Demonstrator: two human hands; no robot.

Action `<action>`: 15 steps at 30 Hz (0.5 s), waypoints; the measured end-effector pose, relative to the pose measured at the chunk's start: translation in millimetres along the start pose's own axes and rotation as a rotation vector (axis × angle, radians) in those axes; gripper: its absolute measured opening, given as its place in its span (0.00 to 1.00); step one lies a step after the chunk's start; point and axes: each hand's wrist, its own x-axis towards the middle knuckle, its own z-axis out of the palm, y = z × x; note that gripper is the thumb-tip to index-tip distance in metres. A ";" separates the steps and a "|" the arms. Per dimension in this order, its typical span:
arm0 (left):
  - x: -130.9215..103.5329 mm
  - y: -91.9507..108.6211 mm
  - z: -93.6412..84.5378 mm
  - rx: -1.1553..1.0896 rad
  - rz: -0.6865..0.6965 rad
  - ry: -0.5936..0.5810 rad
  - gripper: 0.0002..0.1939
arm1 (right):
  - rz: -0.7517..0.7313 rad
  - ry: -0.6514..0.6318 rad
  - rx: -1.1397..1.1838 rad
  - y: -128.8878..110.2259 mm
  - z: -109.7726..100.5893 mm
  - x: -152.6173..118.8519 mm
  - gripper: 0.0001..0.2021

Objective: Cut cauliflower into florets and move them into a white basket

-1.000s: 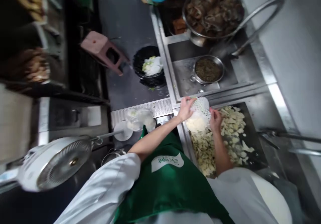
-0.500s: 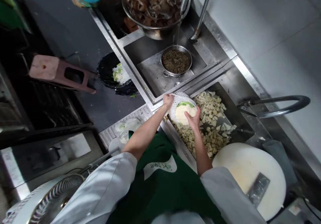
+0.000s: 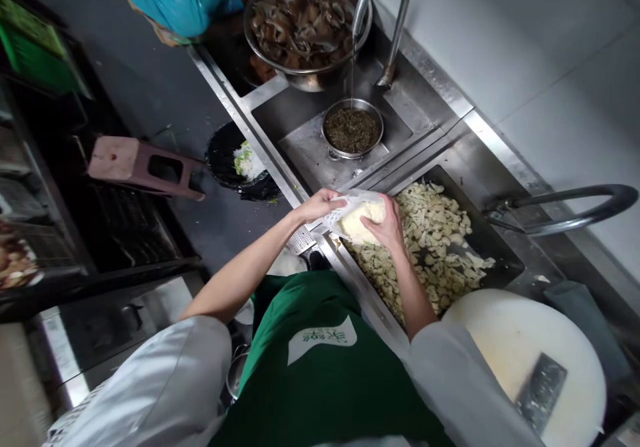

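Note:
In front of me, over the near edge of the sink, a pale cauliflower head sits partly inside white foam netting. My left hand pinches the netting at its left end. Wrapped around the right side of the cauliflower is my right hand, its thumb pressed on the florets. Some of the head is hidden by the netting and fingers. Many cut cauliflower pieces lie below and to the right, spread in the sink basin.
A round white chopping board bears a cleaver at the right. Water runs into a bowl of dark bits; a large bowl of brown fungus stands behind. Faucets arch over the basins. A black-lined bin and pink stool stand left.
The cauliflower has been turned, so its green leaf at the top no longer shows. My left hand has shifted slightly left and down along the netting. The view has moved a little.

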 end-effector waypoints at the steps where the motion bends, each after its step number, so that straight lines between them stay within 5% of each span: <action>1: -0.5 -1.3 -8.6 -0.076 0.005 0.052 0.13 | -0.014 0.000 -0.025 -8.8 2.6 4.9 0.45; 4: 2.9 -10.9 -37.6 -0.172 0.003 0.103 0.13 | 0.053 0.066 -0.114 -30.2 15.6 8.8 0.48; 7: 15.7 -25.5 -52.7 0.092 0.043 0.075 0.15 | 0.195 0.194 -0.217 -41.4 36.9 -2.2 0.49; 9: 32.1 -33.2 -48.9 0.258 0.109 0.129 0.13 | 0.290 0.305 -0.238 -41.8 50.9 -9.2 0.48; 12: 66.0 -35.6 -28.6 0.180 0.115 0.213 0.08 | 0.502 0.455 -0.196 -35.6 55.0 -5.7 0.47; 15: 99.3 -30.6 -7.3 0.025 0.024 0.195 0.08 | 0.757 0.378 -0.179 -37.2 36.6 13.4 0.45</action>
